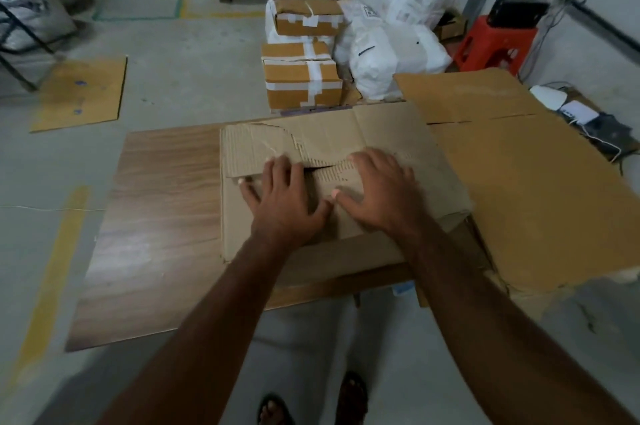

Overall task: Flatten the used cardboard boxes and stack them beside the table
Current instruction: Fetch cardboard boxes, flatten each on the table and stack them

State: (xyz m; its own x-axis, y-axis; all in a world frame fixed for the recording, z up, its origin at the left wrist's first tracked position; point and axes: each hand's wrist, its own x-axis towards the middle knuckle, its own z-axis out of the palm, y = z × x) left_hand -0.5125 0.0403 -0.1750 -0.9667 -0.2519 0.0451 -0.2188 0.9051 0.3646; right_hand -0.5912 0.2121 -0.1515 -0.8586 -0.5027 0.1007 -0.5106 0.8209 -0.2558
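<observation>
Seemingly pressing flat: left hand and right hand, fingers spread and released, palms down on a torn cardboard box near the wooden table's right edge, overlapping larger flattened cardboard overhanging that edge.

Dim, even indoor light with a cool grey cast. A soft sheen lies on the wooden table at lower left. Shadows are faint. Wide-angle distortion bends the frame's edges. The picture is slightly soft overall, blurrier toward the upper corners and dark at the bottom.
</observation>
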